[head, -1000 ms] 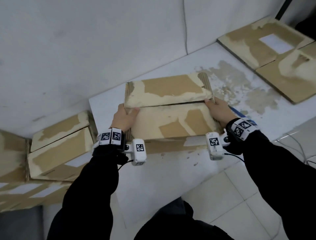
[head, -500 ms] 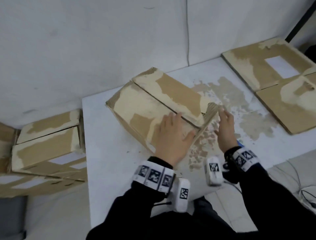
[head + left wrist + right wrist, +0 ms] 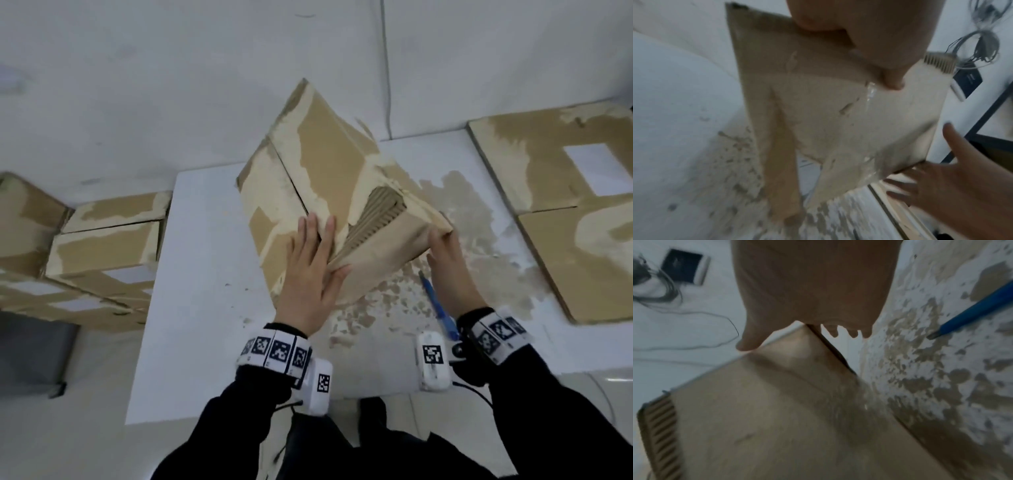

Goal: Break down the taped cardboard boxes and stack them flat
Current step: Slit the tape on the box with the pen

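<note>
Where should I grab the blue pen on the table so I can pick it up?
Probably the middle of the blue pen, pinched across its thin barrel from above. It lies flat on the white table, dark tip pointing away, just inside the right hand, which is on the cardboard box.

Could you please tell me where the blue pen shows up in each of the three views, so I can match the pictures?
Head: the blue pen lies on the white table, lower right of centre, just left of the right hand.
Left wrist: not in view.
Right wrist: the pen enters from the right edge, tip pointing down-left.
Shared landmark: the stripped, ribbed corner of the cardboard box, also seen at and.
</note>
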### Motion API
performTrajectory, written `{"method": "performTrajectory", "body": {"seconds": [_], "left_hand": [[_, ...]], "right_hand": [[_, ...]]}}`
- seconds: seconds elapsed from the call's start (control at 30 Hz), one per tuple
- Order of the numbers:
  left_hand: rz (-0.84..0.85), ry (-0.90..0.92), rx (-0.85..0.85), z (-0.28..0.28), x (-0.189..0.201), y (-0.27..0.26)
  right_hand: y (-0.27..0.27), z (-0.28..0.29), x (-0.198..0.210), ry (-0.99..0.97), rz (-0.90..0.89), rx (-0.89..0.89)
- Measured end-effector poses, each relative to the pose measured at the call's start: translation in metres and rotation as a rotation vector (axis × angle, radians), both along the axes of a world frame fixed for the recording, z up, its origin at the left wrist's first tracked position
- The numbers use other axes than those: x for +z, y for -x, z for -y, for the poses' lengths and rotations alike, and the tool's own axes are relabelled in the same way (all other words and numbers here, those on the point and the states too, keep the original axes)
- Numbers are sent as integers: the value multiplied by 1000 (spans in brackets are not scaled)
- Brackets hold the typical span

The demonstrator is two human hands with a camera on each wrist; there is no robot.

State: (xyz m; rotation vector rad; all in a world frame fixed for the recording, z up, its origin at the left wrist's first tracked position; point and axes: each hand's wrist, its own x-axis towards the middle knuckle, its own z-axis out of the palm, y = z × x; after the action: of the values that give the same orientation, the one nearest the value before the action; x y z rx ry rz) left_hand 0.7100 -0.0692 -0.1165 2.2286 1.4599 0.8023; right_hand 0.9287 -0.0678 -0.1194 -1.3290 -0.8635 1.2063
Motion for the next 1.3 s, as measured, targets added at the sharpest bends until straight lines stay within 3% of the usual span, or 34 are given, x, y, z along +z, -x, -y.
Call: {"method": "performTrajectory", "body": {"seconds": [0.1,0.17,0.3,0.37,0.47,0.53,0.6,0.67,0.77,0.83,0.93,1.03,1.13,1.23,1.3], "left_hand": [[233,109,56,11,-5,-2],[394,198,162,20,3,9],[444,-150,499,34,50,33],[431,-283,492,34,84,28],[267,-86,494,17,101,17],[151,110,589,10,88,31],[152,141,658,13,63,61],[248,130,706,23,33,89],[368,140,741,42,1,108],[372,138,742,48,-8,109],[337,123,732,48,-11,104],[302,133,697,46,-9,104],[272,160,628,42,-3,122],[185,165,576,35,4,152],[129,139,533,24,7,174]], "right_hand": [[4,-7,14,-162,-9,-24],[11,-9,24,-277,107,-20],[39,-8,33,-406,481,89],[61,-5,38,-528,588,221],[83,1,41,-658,645,460],[76,6,33,-597,622,385],[49,10,10,-418,639,167],[7,13,-28,-69,759,37],[-42,28,-82,447,971,129],[-52,36,-102,553,1020,176],[-47,34,-108,506,1072,221],[-25,19,-75,401,972,228],[19,-1,-2,206,747,248],[83,-26,70,-46,805,413],[132,-49,96,-153,875,522]]}}
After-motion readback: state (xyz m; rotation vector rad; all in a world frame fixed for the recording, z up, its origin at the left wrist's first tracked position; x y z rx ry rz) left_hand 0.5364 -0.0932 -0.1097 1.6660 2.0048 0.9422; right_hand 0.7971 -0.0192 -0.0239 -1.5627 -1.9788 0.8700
